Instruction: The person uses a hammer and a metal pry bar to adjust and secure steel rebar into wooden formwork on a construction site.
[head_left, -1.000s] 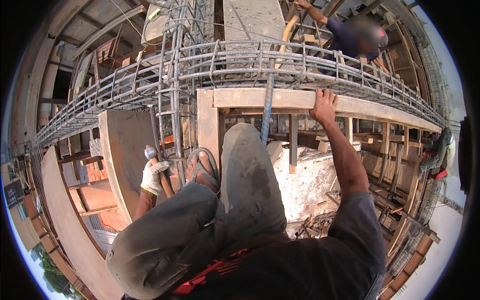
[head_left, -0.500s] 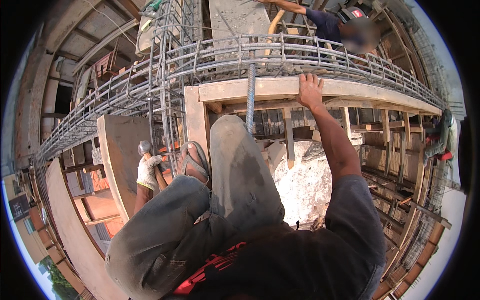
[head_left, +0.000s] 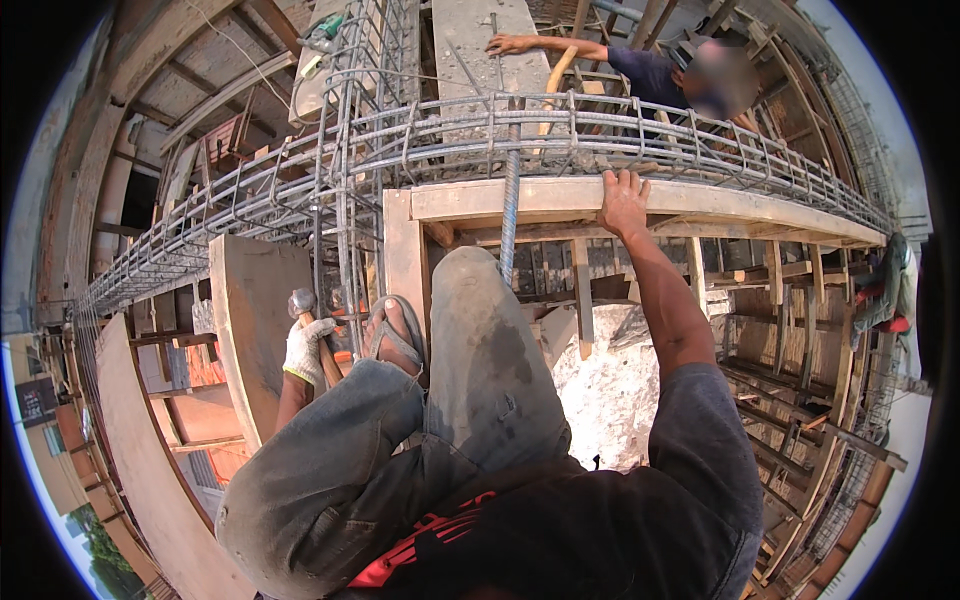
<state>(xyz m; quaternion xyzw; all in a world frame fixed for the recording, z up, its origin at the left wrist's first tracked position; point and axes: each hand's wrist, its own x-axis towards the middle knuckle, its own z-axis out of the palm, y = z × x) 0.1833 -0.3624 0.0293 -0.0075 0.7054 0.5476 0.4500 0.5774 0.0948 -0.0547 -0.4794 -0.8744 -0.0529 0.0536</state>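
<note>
My left hand (head_left: pixel 304 352), in a white work glove, is shut on a hammer (head_left: pixel 305 312) with a wooden handle, its steel head pointing up beside a plywood form panel (head_left: pixel 248 320). My right hand (head_left: pixel 624 202) is bare and grips the top edge of a wooden beam form board (head_left: pixel 700 200). My left foot in a sandal (head_left: pixel 395 335) rests against the rebar column cage (head_left: pixel 345 200). My bent knee in grey trousers (head_left: pixel 490 350) fills the middle.
A long rebar beam cage (head_left: pixel 480 130) runs across above the form board. Another person (head_left: pixel 650 70) beyond it reaches a hand onto a concrete slab (head_left: pixel 470 40). Timber props (head_left: pixel 790 330) and white rubble (head_left: pixel 610 380) lie far below. Open drop on the left.
The view has tilted so the beam and cage sit lower in the frame. My left hand with the hammer has shifted slightly. My right hand keeps its grip on the board.
</note>
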